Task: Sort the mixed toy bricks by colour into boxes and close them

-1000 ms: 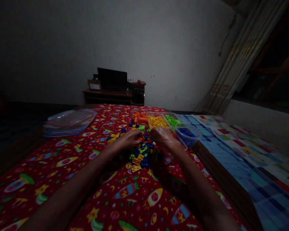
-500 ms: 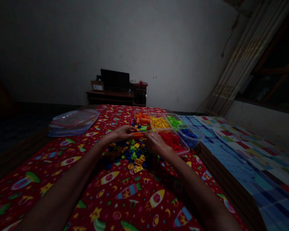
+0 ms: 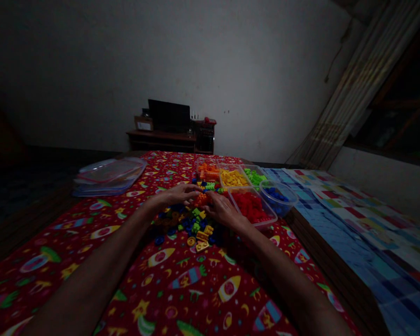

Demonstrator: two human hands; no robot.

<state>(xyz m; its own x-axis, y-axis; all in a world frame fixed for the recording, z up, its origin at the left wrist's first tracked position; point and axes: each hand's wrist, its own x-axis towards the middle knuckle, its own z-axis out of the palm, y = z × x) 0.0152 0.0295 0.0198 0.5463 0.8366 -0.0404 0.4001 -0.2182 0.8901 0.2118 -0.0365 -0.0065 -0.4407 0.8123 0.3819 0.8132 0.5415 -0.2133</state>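
Orange blocks (image 3: 200, 199): between the fingers of your two hands, on the far side of the loose pieces; too small and dark to show how they are joined, if at all.
Your right hand (image 3: 222, 207): back of the hand up, fingers bent and grasping the right side of the orange blocks.
Your left hand (image 3: 180, 193): fingers curled toward the left side of the same blocks; you cannot tell here whether they grip or only rest beside them.
Loose pile (image 3: 195, 227): just on your side of the fingers, a mix of blue, green and yellow, partly in shadow.
Flat yellow block (image 3: 202, 246): at the pile's near edge, closer to you than the fingers, with a yellow ring (image 3: 191, 241) just to its left.
Red box (image 3: 273, 218): just right of your right fingers, clear-walled, holding red blocks (image 3: 250, 205).
Sorted colours: beyond the fingers in clear boxes, with orange pieces (image 3: 208, 173) nearly straight ahead, yellow pieces (image 3: 233, 178) to the right of those, green pieces (image 3: 255, 176) farther right.
Round tub (image 3: 291, 207): right of your fingers, past the red box, with blue pieces (image 3: 275, 194) inside.
Clear lids (image 3: 108, 175): stacked flat, well to the left of your left fingers.
Worktop (image 3: 336, 270): beneath your fingers, its dark wooden edge showing on the right, the rest under a red rocket-print cloth (image 3: 227, 289).
Plaid bedding (image 3: 339, 224): well right of your fingers, past that edge.
Monitor (image 3: 170, 115): far beyond your fingers, against the wall.
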